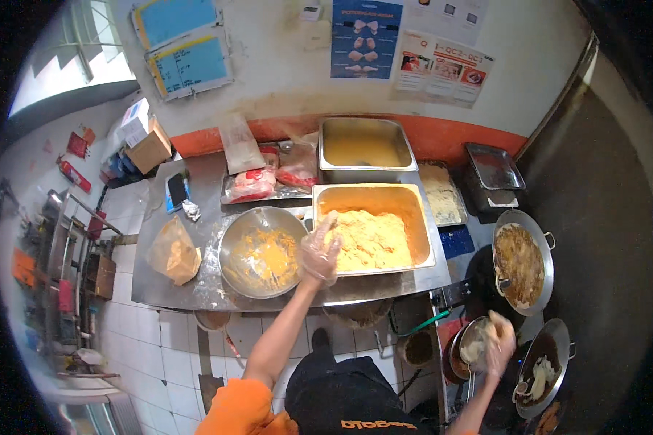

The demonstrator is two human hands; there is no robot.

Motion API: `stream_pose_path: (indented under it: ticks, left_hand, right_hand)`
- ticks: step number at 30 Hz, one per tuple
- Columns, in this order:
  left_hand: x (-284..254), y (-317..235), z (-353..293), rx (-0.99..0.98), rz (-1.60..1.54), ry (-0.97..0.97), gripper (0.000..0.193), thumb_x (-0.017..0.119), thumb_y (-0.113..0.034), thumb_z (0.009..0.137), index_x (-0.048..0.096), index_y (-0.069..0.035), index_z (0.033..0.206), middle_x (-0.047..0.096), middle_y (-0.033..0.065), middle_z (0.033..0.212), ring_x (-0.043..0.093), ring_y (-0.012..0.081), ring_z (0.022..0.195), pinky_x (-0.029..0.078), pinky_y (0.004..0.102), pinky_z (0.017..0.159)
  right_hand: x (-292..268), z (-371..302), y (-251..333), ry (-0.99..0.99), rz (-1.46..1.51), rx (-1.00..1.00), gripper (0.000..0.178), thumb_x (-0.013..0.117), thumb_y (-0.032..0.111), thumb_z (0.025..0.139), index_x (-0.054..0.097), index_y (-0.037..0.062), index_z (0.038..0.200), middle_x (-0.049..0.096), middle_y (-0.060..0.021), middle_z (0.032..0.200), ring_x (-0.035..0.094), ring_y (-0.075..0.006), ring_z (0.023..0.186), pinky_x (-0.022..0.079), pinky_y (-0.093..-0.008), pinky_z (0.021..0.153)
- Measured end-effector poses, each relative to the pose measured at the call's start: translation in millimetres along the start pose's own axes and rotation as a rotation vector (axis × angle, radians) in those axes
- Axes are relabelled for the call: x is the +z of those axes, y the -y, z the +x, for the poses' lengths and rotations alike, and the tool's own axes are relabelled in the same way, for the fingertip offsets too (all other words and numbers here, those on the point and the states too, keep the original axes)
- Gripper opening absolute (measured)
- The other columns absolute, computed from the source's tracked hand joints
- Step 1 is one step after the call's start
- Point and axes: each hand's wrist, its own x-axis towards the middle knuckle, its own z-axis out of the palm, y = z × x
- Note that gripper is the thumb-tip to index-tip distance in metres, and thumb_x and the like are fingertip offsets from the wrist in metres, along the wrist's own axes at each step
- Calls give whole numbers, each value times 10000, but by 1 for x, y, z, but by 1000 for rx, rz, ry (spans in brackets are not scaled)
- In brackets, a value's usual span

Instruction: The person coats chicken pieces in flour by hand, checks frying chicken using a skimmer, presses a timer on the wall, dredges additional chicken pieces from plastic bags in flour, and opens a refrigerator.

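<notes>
My left hand, in a clear plastic glove, is at the left rim of a steel pan of yellow-orange breading flour. Its fingers are apart and hold nothing. Beside it, to the left, a round steel bowl carries smears of the same flour. Off to the right, my gloved right hand has its fingers curled around a pale, yellowish lump, blurred and not clear in kind. Just left of that hand sits a round strainer with a long handle.
Two woks stand at the right: one with bubbling oil, another with pale pieces in dark oil. A pan of yellowish liquid, bagged packs, a flour tray, a paper bag and a phone surround the work area.
</notes>
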Motion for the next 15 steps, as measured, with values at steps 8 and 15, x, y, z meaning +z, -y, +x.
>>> stream_pose_path:
  ticks: [8,15]
  left_hand:
    - [9,32,-3,319,451,14,472,660,-26,871,633,34,1338,728,186,1144,707,316,836,547,448,737]
    - [8,40,-9,247,427,-30,526,643,-42,854,610,12,1376,731,153,982,674,328,808,543,469,773]
  right_hand:
    - [330,179,84,777,-270,-495,654,833,243,792,614,45,1375,730,-238,1201,721,-355,1098,579,-416,950]
    - [402,184,66,1116,-461,-493,464,816,282,801,728,29,1180,754,-202,1135,722,-345,1029,559,-431,899]
